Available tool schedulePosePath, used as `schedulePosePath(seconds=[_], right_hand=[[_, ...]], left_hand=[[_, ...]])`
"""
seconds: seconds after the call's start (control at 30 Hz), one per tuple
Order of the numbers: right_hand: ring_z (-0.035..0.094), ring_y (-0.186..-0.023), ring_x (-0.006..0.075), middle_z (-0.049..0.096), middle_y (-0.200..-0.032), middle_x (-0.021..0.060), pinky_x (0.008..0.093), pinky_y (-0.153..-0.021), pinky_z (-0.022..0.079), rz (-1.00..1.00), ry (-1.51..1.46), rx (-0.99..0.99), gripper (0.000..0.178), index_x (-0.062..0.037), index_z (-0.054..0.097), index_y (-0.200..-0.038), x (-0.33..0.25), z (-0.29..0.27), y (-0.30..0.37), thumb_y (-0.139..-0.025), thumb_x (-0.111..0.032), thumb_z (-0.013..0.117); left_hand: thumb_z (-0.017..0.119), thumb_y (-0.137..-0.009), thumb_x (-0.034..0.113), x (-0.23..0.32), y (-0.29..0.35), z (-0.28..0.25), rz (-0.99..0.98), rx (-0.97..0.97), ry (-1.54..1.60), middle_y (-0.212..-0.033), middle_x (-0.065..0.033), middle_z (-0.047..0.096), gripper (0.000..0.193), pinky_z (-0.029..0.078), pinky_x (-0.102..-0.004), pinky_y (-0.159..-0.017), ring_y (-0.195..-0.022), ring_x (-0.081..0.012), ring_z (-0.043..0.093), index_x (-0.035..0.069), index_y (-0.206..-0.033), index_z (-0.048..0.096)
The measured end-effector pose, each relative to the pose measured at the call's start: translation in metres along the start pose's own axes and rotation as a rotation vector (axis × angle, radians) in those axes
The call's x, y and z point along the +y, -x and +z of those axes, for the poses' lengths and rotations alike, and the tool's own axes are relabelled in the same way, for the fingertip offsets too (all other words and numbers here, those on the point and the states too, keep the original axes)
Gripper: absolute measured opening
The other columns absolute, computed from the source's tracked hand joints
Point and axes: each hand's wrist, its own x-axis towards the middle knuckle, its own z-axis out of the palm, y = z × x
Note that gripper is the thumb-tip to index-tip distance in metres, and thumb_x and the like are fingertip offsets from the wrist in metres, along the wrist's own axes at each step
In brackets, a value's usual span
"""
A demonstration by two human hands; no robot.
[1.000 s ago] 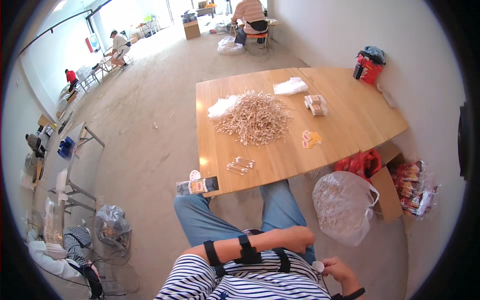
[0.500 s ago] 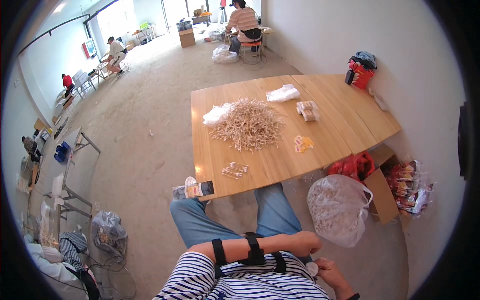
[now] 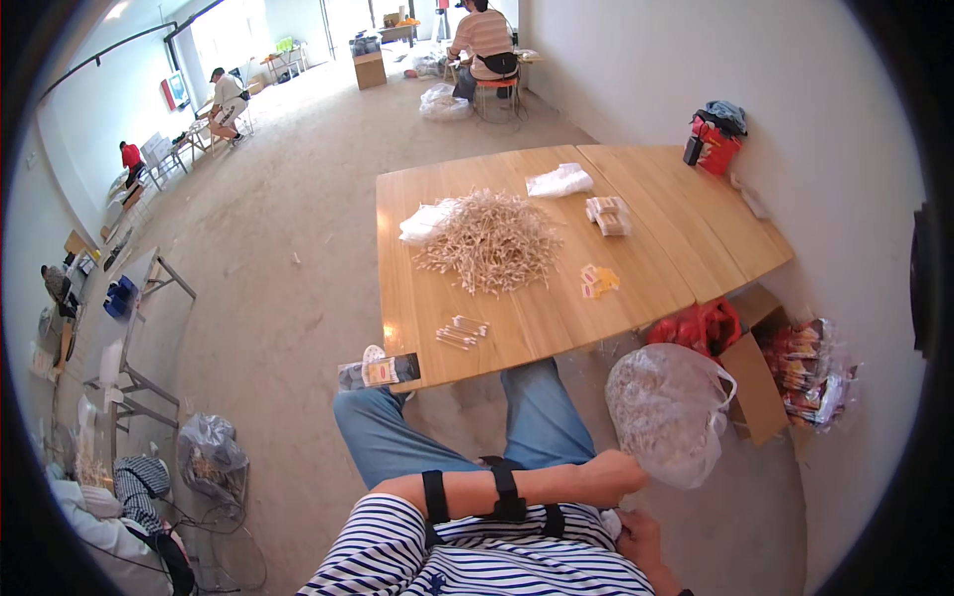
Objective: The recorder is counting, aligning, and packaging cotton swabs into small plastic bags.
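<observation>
My left forearm, with black straps round it, lies across my body. My left hand (image 3: pixel 614 477) is closed in a fist at the right, and anything inside it is hidden. Just below, my right hand (image 3: pixel 639 539) has curled fingers against a small white thing (image 3: pixel 610 522) at my striped shirt; its kind is unclear. Both hands are off the wooden table (image 3: pixel 556 318). On it lie a big heap of cotton swabs (image 3: pixel 492 243), several loose cotton swabs (image 3: pixel 463 333) near the front edge, yellow-and-white cards (image 3: pixel 598 281) and clear packs of swabs (image 3: pixel 608 216).
A clear-and-black package (image 3: pixel 380 372) overhangs the table's front left corner. Clear plastic bags (image 3: pixel 559 181) lie at the back. Right of my legs stand a full white plastic bag (image 3: pixel 668 412) and an open carton (image 3: pixel 757 387). Co-workers (image 3: pixel 484 45) sit at far tables.
My left fist has moved slightly right and up. My right hand has shifted a little left, nearer my shirt. The things on the table stay in place; the view has tilted slightly.
</observation>
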Motion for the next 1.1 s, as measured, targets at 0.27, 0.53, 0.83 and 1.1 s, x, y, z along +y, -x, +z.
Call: schedulePosePath(seconds=[0.27, 0.53, 0.83, 1.1], right_hand=[[0.059, -0.07, 0.0306, 0.059, -0.073, 0.0088, 0.0449, -0.064, 0.041, -0.223, 0.248, 0.148, 0.022, -0.0138, 0.076, -0.081, -0.033, -0.008, -0.017, -0.065, -0.001, 0.067], [0.056, -0.076, 0.0387, 0.06, -0.08, 0.0127, 0.0472, -0.069, 0.038, -0.303, 0.146, 0.183, 0.019, -0.0086, 0.065, -0.088, -0.049, -0.006, -0.044, -0.069, -0.007, 0.07], [0.063, -0.079, 0.0381, 0.066, -0.088, 0.0159, 0.0482, -0.068, 0.043, -0.025, 0.337, 0.267, 0.022, -0.0062, 0.064, -0.093, -0.011, 0.032, -0.063, -0.078, -0.021, 0.071], [0.065, -0.089, 0.0369, 0.065, -0.095, 0.0238, 0.0439, -0.069, 0.047, -0.006, -0.052, 0.039, 0.027, 0.0023, 0.06, -0.107, -0.038, -0.011, -0.035, -0.082, -0.005, 0.067]], left_hand=[[0.074, -0.07, 0.011, 0.004, 0.008, -0.003, -0.071, -0.299, 0.141, -0.082, -0.0215, 0.069, 0.024, 0.051, -0.0518, -0.07, -0.084, -0.045, 0.067, 0.002, -0.09, 0.066], [0.068, -0.069, 0.003, 0.002, 0.007, -0.011, -0.078, -0.072, 0.257, -0.084, -0.0224, 0.069, 0.027, 0.049, -0.053, -0.072, -0.085, -0.0472, 0.065, 0.002, -0.097, 0.066], [0.063, -0.071, 0.0, 0.012, 0.008, -0.016, -0.049, -0.02, 0.326, -0.086, -0.0263, 0.067, 0.063, 0.049, -0.0533, -0.072, -0.089, -0.049, 0.064, 0.005, -0.133, 0.05], [0.063, -0.068, -0.002, 0.021, 0.003, -0.029, -0.031, -0.019, 0.577, -0.089, -0.0248, 0.068, 0.064, 0.051, -0.0502, -0.073, -0.088, -0.0473, 0.065, 0.002, -0.131, 0.056]])
